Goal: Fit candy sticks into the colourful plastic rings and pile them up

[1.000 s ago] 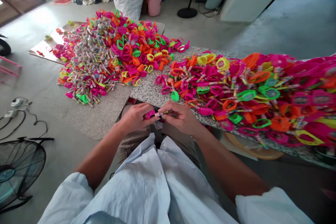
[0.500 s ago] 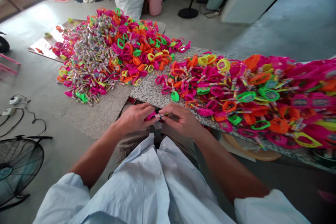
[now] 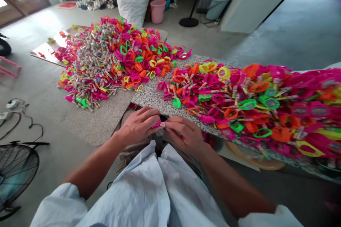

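In the head view, both hands meet over the lap, just below the near edge of the speckled stone worktop (image 3: 151,95). The left hand (image 3: 138,126) curls its fingers around a small pink plastic piece (image 3: 156,124), and the right hand (image 3: 183,134) pinches the same piece from the other side, fingertips pressed together against it. Most of the piece is hidden by the fingers, so its exact shape cannot be told.

Just beyond the hands, a heap of neon bands (image 3: 239,103) in pink, orange, green and yellow covers the worktop, some lying at its near edge. A second, larger pile (image 3: 114,56) spreads over a low board on the floor, mixed with small striped sticks.

The piece is held only by fingertips over the lap; a slip could likely drop it between the knees. A forearm brushing the near edge could also sweep loose bands off the worktop.
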### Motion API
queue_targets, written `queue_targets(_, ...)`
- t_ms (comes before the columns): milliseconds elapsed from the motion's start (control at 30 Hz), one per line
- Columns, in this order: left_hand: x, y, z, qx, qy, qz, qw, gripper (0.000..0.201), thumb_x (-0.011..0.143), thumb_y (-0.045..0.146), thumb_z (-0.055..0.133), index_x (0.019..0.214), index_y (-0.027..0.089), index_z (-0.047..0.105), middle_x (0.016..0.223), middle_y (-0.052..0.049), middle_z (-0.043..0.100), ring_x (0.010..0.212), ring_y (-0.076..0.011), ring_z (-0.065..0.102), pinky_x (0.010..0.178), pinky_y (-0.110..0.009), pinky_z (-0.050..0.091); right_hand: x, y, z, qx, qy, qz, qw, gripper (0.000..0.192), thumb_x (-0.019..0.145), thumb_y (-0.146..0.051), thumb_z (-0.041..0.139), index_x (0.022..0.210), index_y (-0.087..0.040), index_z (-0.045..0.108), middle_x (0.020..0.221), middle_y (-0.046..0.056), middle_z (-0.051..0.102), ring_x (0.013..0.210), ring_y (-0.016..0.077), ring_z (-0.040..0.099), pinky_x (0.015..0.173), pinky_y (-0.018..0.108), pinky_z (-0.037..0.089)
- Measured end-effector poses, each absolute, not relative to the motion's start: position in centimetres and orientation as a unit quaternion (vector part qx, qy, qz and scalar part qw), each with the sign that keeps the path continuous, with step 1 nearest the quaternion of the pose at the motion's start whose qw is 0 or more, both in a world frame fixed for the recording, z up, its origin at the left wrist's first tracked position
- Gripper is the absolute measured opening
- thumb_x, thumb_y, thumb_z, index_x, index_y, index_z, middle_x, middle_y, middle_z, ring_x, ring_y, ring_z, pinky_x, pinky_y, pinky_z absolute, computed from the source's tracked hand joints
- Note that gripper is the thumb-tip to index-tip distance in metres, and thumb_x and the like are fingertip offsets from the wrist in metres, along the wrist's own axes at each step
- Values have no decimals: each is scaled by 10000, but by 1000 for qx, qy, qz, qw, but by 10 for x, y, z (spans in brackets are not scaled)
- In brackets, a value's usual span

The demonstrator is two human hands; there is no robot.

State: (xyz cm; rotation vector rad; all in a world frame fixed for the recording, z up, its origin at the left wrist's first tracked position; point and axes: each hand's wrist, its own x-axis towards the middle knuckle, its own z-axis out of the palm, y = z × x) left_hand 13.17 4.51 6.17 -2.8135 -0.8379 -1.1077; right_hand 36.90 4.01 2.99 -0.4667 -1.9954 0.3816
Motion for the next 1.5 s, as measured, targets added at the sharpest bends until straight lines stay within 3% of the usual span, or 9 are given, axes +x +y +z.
queue_targets(633, 131, 45, 61, -904, -291, -313, -3, 229, 1023, 286, 684, 1145, 147, 549, 1262, -149, 700, 1111, -241, 673, 963, -392, 606, 369, 42, 32, -193, -839, 163, 482, 458, 931, 13, 675, 1336, -197, 630, 1106, 105, 732, 1030, 178, 703, 910, 334, 623)
queue_targets(1067, 127, 50, 61, -921, -292, -256, -31, 198, 1067, 343, 610, 985, 173, 551, 945, -64, 683, 849, -182, 625, 726, -319, 484, 367, 41, 42, -230, -801, 237, 500, 290, 965, -34, 656, 1191, -216, 659, 1040, 60, 768, 992, 148, 747, 896, 279, 623)
queue_targets(1500, 125, 53, 66, -930, -272, -247, -27, 219, 1061, 355, 589, 932, 180, 570, 918, -63, 685, 809, -175, 611, 698, -322, 441, 365, 39, 36, -250, -798, 240, 493, 278, 971, -71, 673, 1209, -215, 668, 1061, 43, 770, 989, 130, 746, 907, 249, 606)
